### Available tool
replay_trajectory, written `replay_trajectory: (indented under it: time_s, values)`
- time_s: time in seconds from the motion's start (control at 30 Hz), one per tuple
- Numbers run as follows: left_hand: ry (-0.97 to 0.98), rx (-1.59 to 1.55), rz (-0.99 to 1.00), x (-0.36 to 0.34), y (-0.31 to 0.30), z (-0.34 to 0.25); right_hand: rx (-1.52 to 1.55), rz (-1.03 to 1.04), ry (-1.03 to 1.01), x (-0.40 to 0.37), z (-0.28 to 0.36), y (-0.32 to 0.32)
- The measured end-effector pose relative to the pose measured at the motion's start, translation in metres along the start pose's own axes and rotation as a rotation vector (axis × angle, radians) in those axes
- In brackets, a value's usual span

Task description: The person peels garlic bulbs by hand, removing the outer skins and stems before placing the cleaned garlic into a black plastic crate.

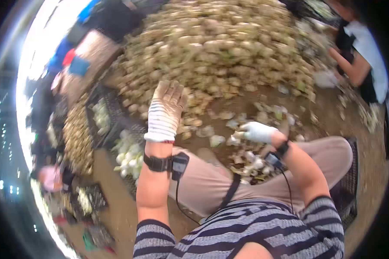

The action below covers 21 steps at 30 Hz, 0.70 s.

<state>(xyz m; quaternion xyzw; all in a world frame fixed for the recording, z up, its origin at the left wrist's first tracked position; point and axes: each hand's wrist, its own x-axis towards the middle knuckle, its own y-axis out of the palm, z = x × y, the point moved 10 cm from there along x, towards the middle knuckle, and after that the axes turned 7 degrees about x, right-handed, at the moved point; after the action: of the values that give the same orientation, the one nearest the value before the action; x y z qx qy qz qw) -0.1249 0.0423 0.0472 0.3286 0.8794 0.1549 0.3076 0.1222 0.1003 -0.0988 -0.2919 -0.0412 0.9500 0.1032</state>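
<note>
Pointing toward bulb pile (220,47), left hand (165,111) fingers splayed; right hand (258,131) fingers curled, hold unclear

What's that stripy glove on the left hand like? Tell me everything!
The white knitted work glove covers the left hand down to the wrist. Its cuff has thin dark stripes; the fingers look grubby and brownish. The hand is lifted, back facing the camera, fingers open and slightly spread, holding nothing. A black wristband with a small device sits just below it.

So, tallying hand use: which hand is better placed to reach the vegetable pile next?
Probably left: the left hand, open, stretches toward the pile; the right hand sits farther back, curled.
</note>
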Motion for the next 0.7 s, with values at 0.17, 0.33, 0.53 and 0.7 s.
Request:
replay_trajectory:
  time_s: [0.17, 0.33, 0.53, 0.7]
  values:
    - [-0.057, 0.256, 0.368, 0.003, 0.084, 0.100, -0.766, -0.256, 0.243, -0.003, -0.091, -0.102]
    - [-0.139, 0.430, 0.265, 0.017, 0.055, 0.133, -0.453, -0.668, 0.714, -0.085, -0.200, -0.240]
    - [-0.178, 0.639, 0.202, 0.017, 0.065, 0.146, -0.273, -1.191, 0.950, -0.150, -0.276, -0.308]
    - [-0.180, 0.809, 0.204, 0.013, 0.069, 0.156, -0.056, -1.021, 1.219, -0.173, -0.375, -0.288]
